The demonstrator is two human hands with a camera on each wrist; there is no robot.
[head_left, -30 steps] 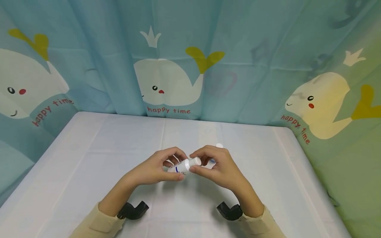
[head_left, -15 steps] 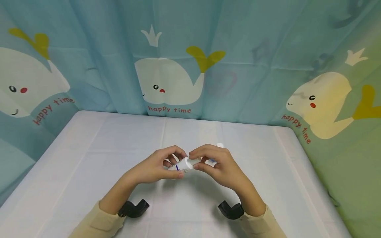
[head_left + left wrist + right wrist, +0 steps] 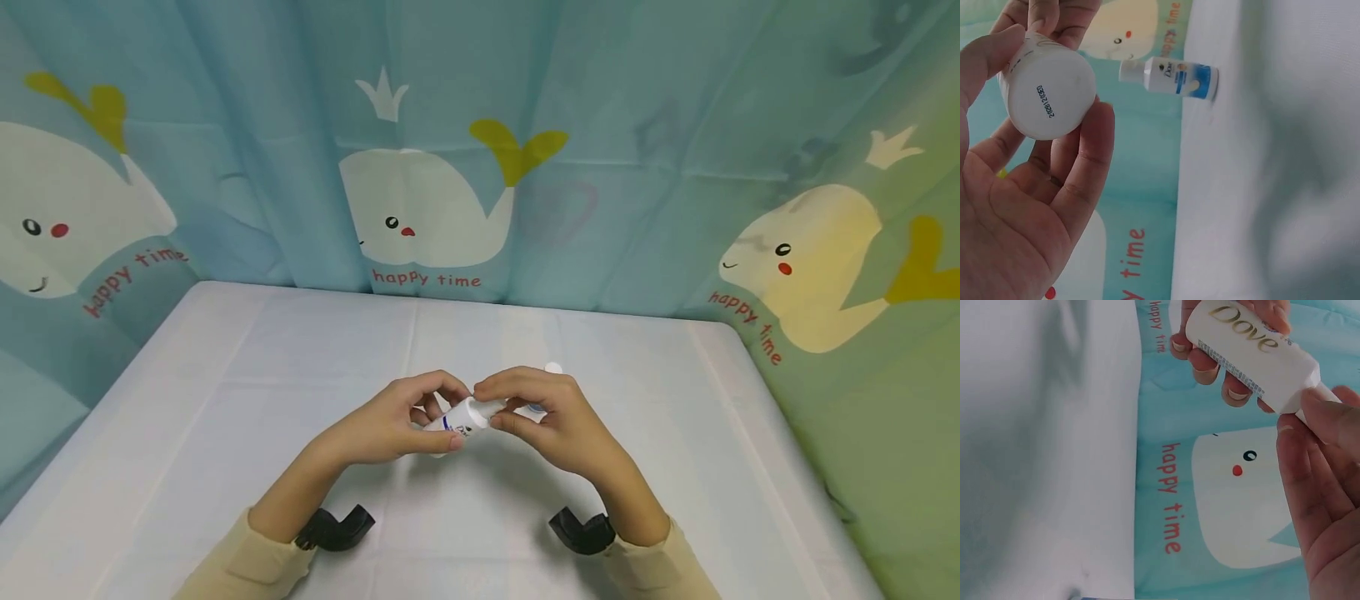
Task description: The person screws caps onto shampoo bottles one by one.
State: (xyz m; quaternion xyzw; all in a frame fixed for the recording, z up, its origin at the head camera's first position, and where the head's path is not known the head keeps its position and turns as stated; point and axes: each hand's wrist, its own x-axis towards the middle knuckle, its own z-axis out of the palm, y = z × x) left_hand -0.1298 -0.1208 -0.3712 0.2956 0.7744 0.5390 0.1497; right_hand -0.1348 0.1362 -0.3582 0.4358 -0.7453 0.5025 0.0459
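My left hand (image 3: 386,423) grips a small white Dove bottle (image 3: 454,419) round its body, tilted above the table with its top toward the right. At that end, my right hand (image 3: 553,421) pinches the narrow white cap (image 3: 1329,395) between thumb and fingers. Gold "Dove" lettering runs along the bottle in the right wrist view. The left wrist view shows its round base (image 3: 1050,94), printed with a small code. A second Dove bottle (image 3: 1179,78), white with a blue lower part, stands upright on the table; my right hand hides most of it in the head view.
A white cloth covers the table (image 3: 300,342). Behind it hangs a blue-green curtain (image 3: 615,217) printed with whales. Black curved pieces (image 3: 341,530) are strapped at both wrists.
My right fingers have shifted over the cap, whose end showed beyond them a second ago. The bottle has turned a little, bringing more of its label into view. My left hand stays put.
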